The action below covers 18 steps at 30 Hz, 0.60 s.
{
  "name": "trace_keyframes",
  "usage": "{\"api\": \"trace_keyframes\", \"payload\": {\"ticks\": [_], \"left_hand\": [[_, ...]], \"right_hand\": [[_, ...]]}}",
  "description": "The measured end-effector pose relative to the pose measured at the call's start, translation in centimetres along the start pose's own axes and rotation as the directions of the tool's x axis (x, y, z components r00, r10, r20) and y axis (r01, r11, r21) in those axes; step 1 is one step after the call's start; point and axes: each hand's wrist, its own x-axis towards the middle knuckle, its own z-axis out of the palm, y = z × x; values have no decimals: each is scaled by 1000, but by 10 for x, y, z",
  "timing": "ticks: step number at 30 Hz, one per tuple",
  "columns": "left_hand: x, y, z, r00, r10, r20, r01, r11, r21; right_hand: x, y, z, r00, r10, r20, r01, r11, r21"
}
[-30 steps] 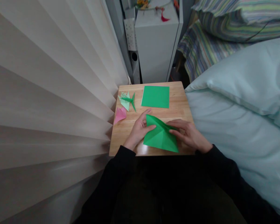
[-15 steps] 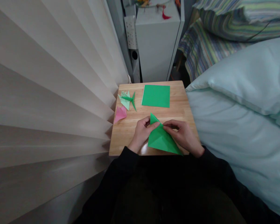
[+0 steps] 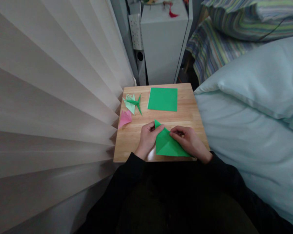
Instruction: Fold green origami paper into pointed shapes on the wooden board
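A folded sheet of green origami paper (image 3: 169, 146) is held between both hands above the near part of the small wooden table (image 3: 188, 118). My left hand (image 3: 148, 136) pinches its upper left edge, thumb on top and the other fingers behind. With thumb and forefinger together, my right hand (image 3: 189, 141) grips the slanting upper edge, right of the left thumb. One pointed corner sticks up past my left thumb, and another reaches down to the right below my right hand. Creases show on the sheet's face.
A stack of square green paper (image 3: 162, 99) lies at the table's back. Left of it are a folded dark green figure (image 3: 139, 104), pale green folded paper (image 3: 132, 109) and pink folded paper (image 3: 125, 118). A pleated curtain (image 3: 63, 97) borders the left, bedding (image 3: 246, 130) the right, a white cabinet (image 3: 164, 48) the back.
The folded green sheet has turned slightly, its top corner shifting left and its lower edge becoming more level. My hands have moved slightly farther apart along its upper edge.
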Motion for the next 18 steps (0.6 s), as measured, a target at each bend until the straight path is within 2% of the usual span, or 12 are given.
{"api": "trace_keyframes", "payload": {"ticks": [4,6,8,10,12,14,16,18], "left_hand": [[1,1,-6,1000,18,4,-18,1000,-18],[0,2,-11,996,-19,89,19,1000,6],[0,3,-16,974,-58,219,34,993,111],[-1,4,-19,947,-34,318,-52,965,256],[-1,4,-19,925,41,378,-206,889,408],[-1,2,-18,896,105,431,-355,752,555],[0,-1,-17,870,151,469,-457,603,654],[0,-4,-16,856,184,483,-503,516,694]], "right_hand": [[2,7,-6,999,-8,40,12,996,-91],[5,12,-14,997,-10,76,23,983,-183],[8,16,-22,992,-45,122,81,948,-308],[12,18,-28,977,-118,179,186,881,-436],[15,17,-30,958,-146,249,260,810,-526],[16,13,-29,951,-146,274,287,747,-599],[16,9,-27,957,-138,255,276,701,-658],[13,5,-25,967,-141,210,249,674,-695]]}}
